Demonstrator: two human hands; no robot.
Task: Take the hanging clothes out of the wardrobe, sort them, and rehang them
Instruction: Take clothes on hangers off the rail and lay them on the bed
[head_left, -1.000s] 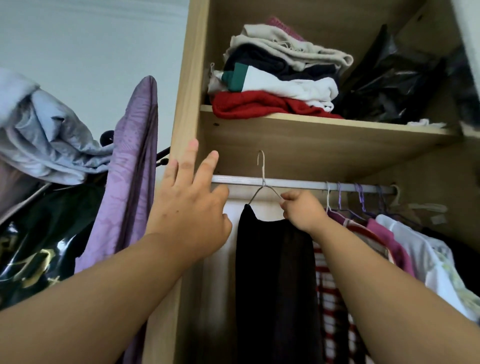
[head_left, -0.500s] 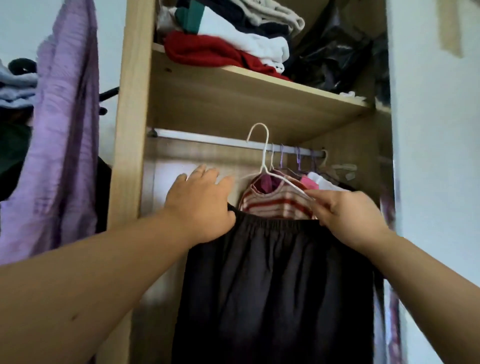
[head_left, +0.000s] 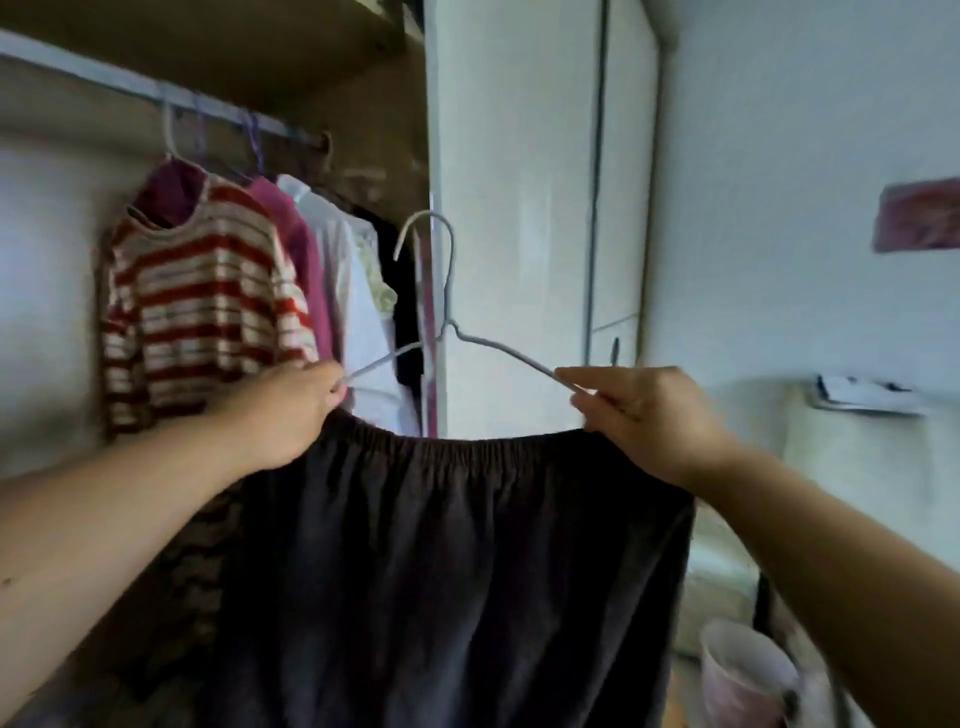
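The wardrobe (head_left: 363, 78) filled the left of the view, with a white door (head_left: 514, 208) just beside it on the right. In front of both hung a dark skirt (head_left: 457, 571), its gathered elastic waistband stretched wide between the two hands and its cloth dropping out of the bottom of the view. It was held out in the open, clear of the rail (head_left: 104, 78).

On that rail hung a red-and-white striped top (head_left: 202, 312), and to its right, packed close, a pink top (head_left: 306, 260), a white shirt (head_left: 348, 291) and a black piece (head_left: 405, 312).

The left hand (head_left: 291, 410) had its fingers curled, pinching the left end of the hanger (head_left: 448, 280) at the waistband. The right hand (head_left: 644, 415) was likewise curled, pinching the right arm of the wire between thumb and fingers. Each hand seemed to grip the waistband along with the wire, though blur made that hard to confirm. The hanger's hook stood upright and free, touching nothing.

A pale bucket (head_left: 743, 670) sat low on the right, and a pink poster (head_left: 917, 215) was on the far wall.
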